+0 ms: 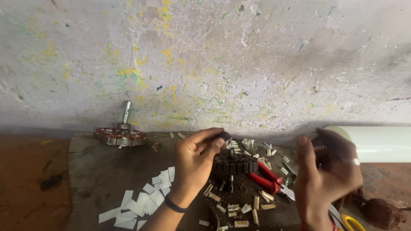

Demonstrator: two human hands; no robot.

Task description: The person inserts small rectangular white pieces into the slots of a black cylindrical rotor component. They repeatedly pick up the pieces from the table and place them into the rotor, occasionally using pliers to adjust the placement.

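Stator core [234, 164], dark and slotted, sits at lower centre of the frame on our worn board [98, 171], steadied there so both hands stay free. Our left hand [193, 164] pinches something small above its rim, thumb and forefinger closed (what it is we cannot quite tell). Our right hand [327, 171], blurred at lower right, looks curled; its grip is unclear. Red-handled pliers [266, 177] lie just beside the core, white paper strips [143, 203] at lower left, a wound stator [120, 135] at left.
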